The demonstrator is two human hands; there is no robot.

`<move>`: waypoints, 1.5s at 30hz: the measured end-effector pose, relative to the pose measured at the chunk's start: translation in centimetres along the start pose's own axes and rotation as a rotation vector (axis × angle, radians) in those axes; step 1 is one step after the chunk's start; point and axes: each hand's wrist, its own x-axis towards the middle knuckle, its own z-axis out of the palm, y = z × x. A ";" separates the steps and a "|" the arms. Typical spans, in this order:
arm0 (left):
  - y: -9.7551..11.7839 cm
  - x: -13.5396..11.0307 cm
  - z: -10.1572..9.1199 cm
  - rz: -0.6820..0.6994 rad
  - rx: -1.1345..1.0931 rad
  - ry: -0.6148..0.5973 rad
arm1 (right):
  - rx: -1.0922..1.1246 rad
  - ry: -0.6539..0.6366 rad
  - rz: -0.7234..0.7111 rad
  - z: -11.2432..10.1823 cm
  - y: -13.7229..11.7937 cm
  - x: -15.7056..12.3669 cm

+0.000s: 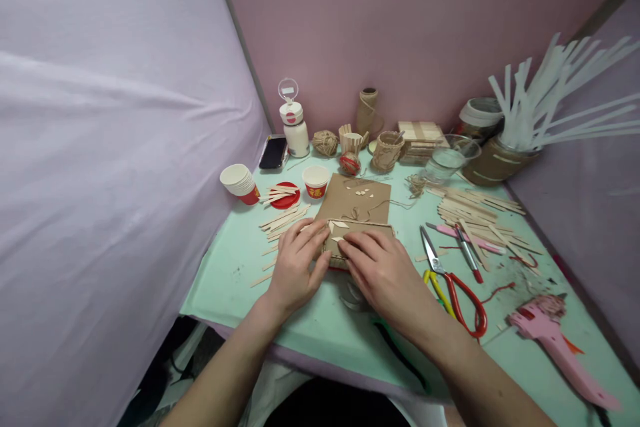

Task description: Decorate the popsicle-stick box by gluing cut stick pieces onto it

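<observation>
A small cardboard box (367,232) edged with twine sits in front of me, with pale diamond-shaped wood pieces (340,225) on its top. My left hand (299,265) grips the box's left end, fingers along the side and thumb at the front. My right hand (383,265) reaches over the box from the right, its fingertips pressing a small wood piece (337,239) against the top. The right thumb is mostly hidden. Behind the box lies a brown cardboard sheet (333,200) carrying several small wood chips (363,193) and a strand of twine.
Scissors (440,273), a marker (469,253) and a pink glue gun (555,340) lie at right. Wooden sticks (470,210) are spread on both sides. Paper cups (237,181), a bottle (296,133), twine (325,143) and a pot of white glue sticks (510,160) stand farther back.
</observation>
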 end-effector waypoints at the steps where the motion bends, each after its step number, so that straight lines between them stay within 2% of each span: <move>1: -0.1 0.0 0.0 0.003 0.009 -0.018 | -0.020 -0.001 0.006 0.1 -0.1 -0.1; 11: -0.3 0.1 0.2 0.017 0.048 -0.046 | -0.182 0.002 0.134 1.5 -2.1 0.0; 15: -0.3 0.1 0.2 0.028 0.056 -0.042 | -0.140 0.035 0.154 1.4 -2.2 0.0; 20: -0.4 0.2 0.1 0.033 0.051 -0.048 | -0.037 0.139 0.161 0.7 -0.9 0.4; 25: -0.4 0.3 0.2 0.034 0.051 -0.046 | -0.006 0.095 0.115 1.0 -0.3 1.3; 37: -0.3 0.6 0.1 0.045 0.051 -0.044 | -0.149 0.040 0.155 1.0 -0.6 2.1; 43: -0.4 0.5 0.2 0.046 0.046 -0.042 | -0.011 0.013 0.274 0.9 -0.1 2.9; 45: -0.4 0.5 0.1 0.049 0.050 -0.041 | 0.030 0.043 0.291 0.7 0.1 2.9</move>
